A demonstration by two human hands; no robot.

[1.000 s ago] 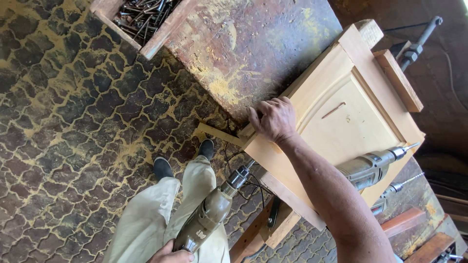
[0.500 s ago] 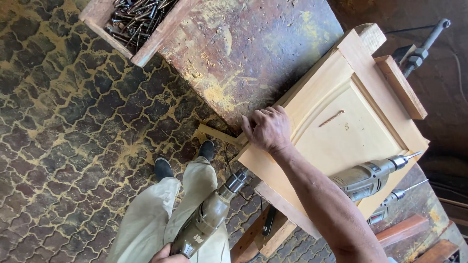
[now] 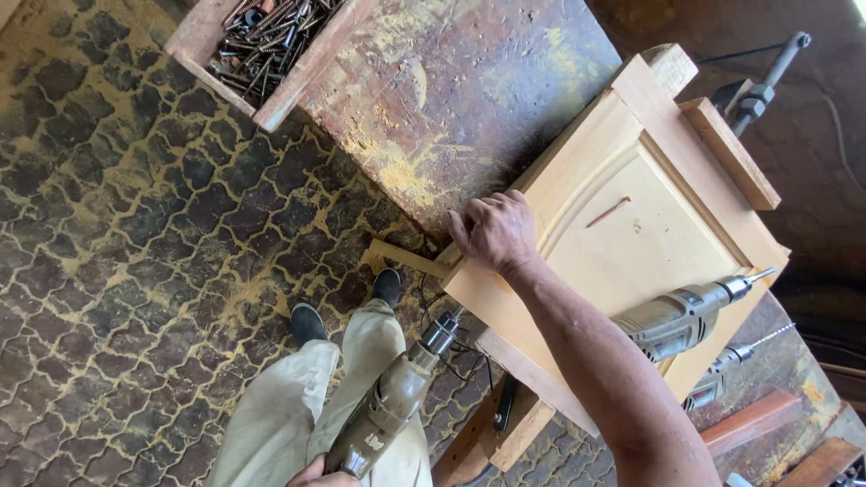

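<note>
At far left, a wooden box of screws (image 3: 271, 45) is cut off by the top edge. The left hand (image 3: 325, 473), mostly out of frame, grips a green drill (image 3: 392, 406), lower than before. The right hand (image 3: 494, 231) has slid left, lying flat and open on the pale cabinet door's (image 3: 649, 243) corner. A grey drill (image 3: 681, 316) rests on the door.

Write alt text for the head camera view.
The right hand presses on a pale wooden panel door on a workbench, while the left hand holds an electric drill low beside the legs.
</note>
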